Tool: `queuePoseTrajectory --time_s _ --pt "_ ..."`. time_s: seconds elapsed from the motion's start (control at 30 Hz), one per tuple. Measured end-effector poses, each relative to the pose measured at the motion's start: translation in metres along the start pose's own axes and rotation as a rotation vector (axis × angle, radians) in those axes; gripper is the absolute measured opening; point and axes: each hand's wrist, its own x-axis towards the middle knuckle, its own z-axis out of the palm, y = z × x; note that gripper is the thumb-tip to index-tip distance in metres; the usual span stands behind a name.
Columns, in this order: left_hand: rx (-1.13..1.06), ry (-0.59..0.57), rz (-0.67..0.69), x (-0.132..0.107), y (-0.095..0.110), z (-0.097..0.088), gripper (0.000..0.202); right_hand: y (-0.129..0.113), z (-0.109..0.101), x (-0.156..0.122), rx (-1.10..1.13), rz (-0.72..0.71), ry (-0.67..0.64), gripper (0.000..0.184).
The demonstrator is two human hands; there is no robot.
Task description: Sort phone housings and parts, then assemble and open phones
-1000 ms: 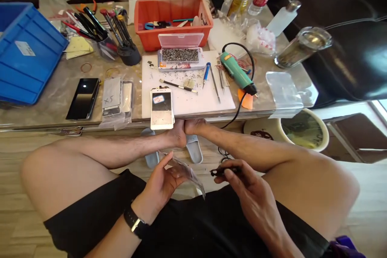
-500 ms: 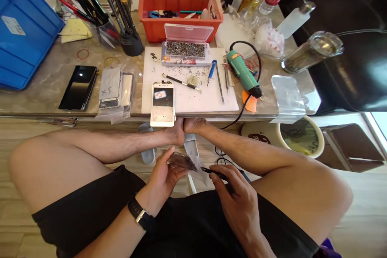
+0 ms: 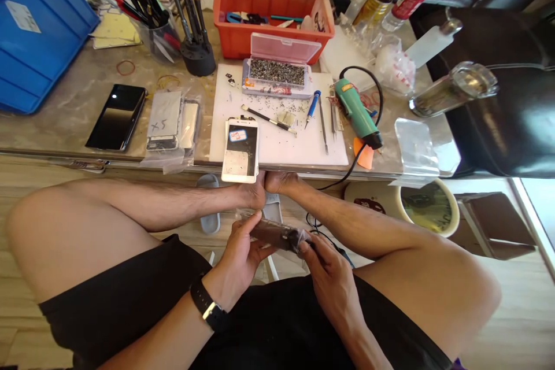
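Over my lap, my left hand [image 3: 240, 251] grips a small clear plastic bag [image 3: 277, 235] with a dark flat part showing inside it. My right hand [image 3: 325, 269] pinches the bag's right end, its fingertips at the dark part. Both hands are closed on the bag and almost touch. A black watch sits on my left wrist. My legs are crossed, feet under the table edge. A white phone [image 3: 240, 151] lies at the table's near edge, just beyond my hands.
On the table: a white mat [image 3: 277, 133] with screwdrivers and loose screws, a screw box [image 3: 277, 72], a green electric tool [image 3: 358, 113], an orange bin [image 3: 271, 11], tool holders [image 3: 197, 58], a blue crate [image 3: 34, 23], a black phone [image 3: 116, 117], bagged parts [image 3: 167, 121]. Another person sits opposite. A bin [image 3: 427, 205] stands at right.
My right hand moved left and brought the dark part into the bag held by my left hand. Both hands rose slightly and now meet on the bag.
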Motion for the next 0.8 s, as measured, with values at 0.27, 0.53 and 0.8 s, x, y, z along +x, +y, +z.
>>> queuePoseTrajectory --time_s 0.27,0.53,0.8 --pt "0.01 -0.1 -0.086 0.0 0.007 -0.004 0.028 -0.008 -0.02 0.017 0.201 0.221 -0.019 0.046" --pt "0.078 -0.272 -0.006 -0.004 0.009 -0.007 0.026 -0.001 -0.032 0.02 0.451 0.31 -0.141 0.052" --pt "0.187 -0.321 0.108 -0.007 0.02 -0.002 0.036 -0.003 -0.03 0.013 0.565 0.331 -0.231 0.047"
